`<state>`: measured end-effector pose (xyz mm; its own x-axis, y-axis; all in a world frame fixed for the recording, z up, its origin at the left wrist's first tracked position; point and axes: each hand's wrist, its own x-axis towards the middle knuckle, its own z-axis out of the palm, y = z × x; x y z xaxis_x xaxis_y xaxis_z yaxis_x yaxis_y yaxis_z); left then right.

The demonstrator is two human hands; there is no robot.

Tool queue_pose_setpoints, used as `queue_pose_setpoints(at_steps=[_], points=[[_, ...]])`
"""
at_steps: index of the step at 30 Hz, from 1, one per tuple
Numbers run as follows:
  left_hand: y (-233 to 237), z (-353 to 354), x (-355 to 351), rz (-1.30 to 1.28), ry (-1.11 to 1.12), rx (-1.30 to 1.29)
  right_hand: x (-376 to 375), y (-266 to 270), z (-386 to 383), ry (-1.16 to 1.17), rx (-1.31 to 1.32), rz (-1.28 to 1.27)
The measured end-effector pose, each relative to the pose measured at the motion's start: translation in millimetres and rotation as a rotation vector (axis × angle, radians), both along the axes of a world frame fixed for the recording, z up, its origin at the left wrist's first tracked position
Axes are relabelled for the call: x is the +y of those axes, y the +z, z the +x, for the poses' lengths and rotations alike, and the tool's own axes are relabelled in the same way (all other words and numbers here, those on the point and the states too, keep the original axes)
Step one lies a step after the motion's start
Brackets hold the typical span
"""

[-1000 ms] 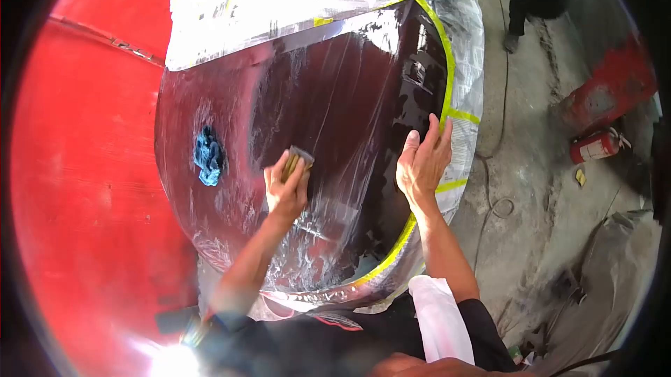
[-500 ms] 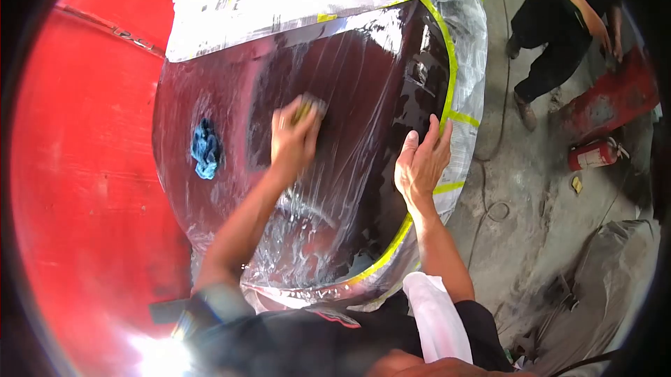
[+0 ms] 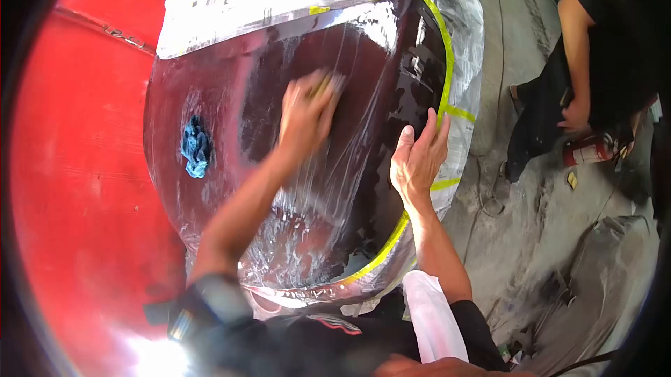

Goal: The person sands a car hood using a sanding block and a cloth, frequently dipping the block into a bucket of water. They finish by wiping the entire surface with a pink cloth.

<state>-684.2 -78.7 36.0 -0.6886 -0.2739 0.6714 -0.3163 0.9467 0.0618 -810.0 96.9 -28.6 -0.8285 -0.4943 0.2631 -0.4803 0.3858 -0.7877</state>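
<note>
- Head view, grip: your left hand (image 3: 300, 115) is curled over a yellowish-gray block (image 3: 327, 87), fingers bent round it. Blur hides exact finger placement; can't tell how firm.
- Block is at the upper middle of the dark maroon body panel (image 3: 363, 160), apparently against its face. Panel looks wet and streaked.
- Your right hand (image 3: 419, 160) grasps nothing: palm down, fingers spread at the panel's right edge, tips by the yellow masking tape (image 3: 449, 62).
- Risk: wet face plus a fingertip hold could let the block skate or twist. Uneven finger pressure could dig one edge in and leave a groove.
- Risk: leaning on the right hand could lift tape or drag the plastic sheeting (image 3: 468, 41), letting wet residue under.
- Risk: blue cloth (image 3: 196, 147) lies bunched on the panel, left of your arm. A wide stroke could snag it; trapped grit would scratch.
- Co-worker (image 3: 601, 62) is well apart, right side.
</note>
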Motion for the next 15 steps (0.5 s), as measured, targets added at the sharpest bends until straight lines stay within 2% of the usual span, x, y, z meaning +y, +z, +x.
queue_pose_setpoints(at_steps=[1, 2, 3, 5, 6, 7, 8, 10, 11, 12, 15], points=[[9.2, -56.5, -33.7, -0.039, -0.009, -0.011, 0.5, 0.9, -0.8, -0.002, -0.012, -0.016], [12.3, -109.1, -71.6, -0.069, 0.025, -0.142, -1.9, 1.6, -1.0, -0.004, -0.023, -0.039], [25.9, -150.7, -84.6, -0.003, 0.125, -0.169, -5.4, 1.5, 1.4, -0.017, -0.025, -0.041], [7.4, -139.9, -76.8, 0.008, 0.081, -0.147, -1.7, 0.5, 0.8, -0.045, -0.048, -0.042], [5.8, -129.8, -68.9, 0.003, 0.044, -0.129, -1.1, -0.7, 0.4, -0.036, -0.032, -0.064], [9.0, -83.0, -24.2, 0.043, -0.014, -0.030, -1.4, 1.1, -0.3, -0.040, -0.037, -0.067], [-12.0, -31.7, 11.0, 0.123, -0.088, 0.049, 1.5, 1.6, 1.1, -0.024, -0.034, -0.041], [-57.9, 70.9, 80.7, 0.349, -0.096, 0.121, -1.1, 3.8, 0.1, -0.019, -0.036, 0.004], [-58.8, 92.4, 101.5, 0.341, -0.010, 0.054, -2.1, 4.6, -0.6, -0.022, -0.040, 0.005], [-49.1, 70.0, 89.6, 0.285, -0.018, 0.041, 0.4, 4.3, 0.6, -0.009, -0.030, -0.001], [4.9, -84.8, 1.7, 0.072, -0.077, 0.047, -1.2, 0.3, -0.8, -0.028, -0.012, -0.028]])
